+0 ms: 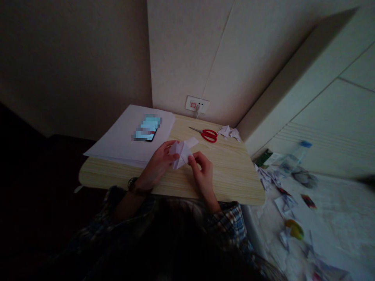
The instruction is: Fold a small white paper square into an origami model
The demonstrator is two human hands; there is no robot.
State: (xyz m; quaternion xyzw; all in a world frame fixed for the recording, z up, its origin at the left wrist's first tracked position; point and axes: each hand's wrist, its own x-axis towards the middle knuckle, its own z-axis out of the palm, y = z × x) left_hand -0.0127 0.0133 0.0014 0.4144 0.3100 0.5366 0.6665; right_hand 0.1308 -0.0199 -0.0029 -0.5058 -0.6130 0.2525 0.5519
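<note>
1. Now pinching a piece of folded paper (182,153) between both hands, over the middle of the worktop (237,171).
2. With the left hand (159,159), gripping from nine o'clock, laying the thumb across the front face and curling fingers behind.
3. With the right hand (203,168), pinching the corner at four o'clock between thumb and index finger.
4. Crossing the near edge at six o'clock with both forearms, in plaid sleeves (234,222), and wearing a dark band (133,185) on the left wrist.
5. Open at three to four o'clock, showing pale wood grain out to a rounded corner.
6. Bounded at ten o'clock by stacked white sheets (117,140), topped with a lit phone (148,128).
7. Near at two o'clock, red-handled scissors (209,136), pointing toward ten; farther out, small folded pieces (230,132) by the far corner.
8. Rising at twelve, a pale wall (181,50) with a socket (197,104) and plug.
9. Beyond the worktop, at three to four o'clock, a pale, blurred surface (345,207) bearing scattered paper, a blue-capped bottle (294,158) and a yellow-green object (295,229), too blurred to name.
</note>
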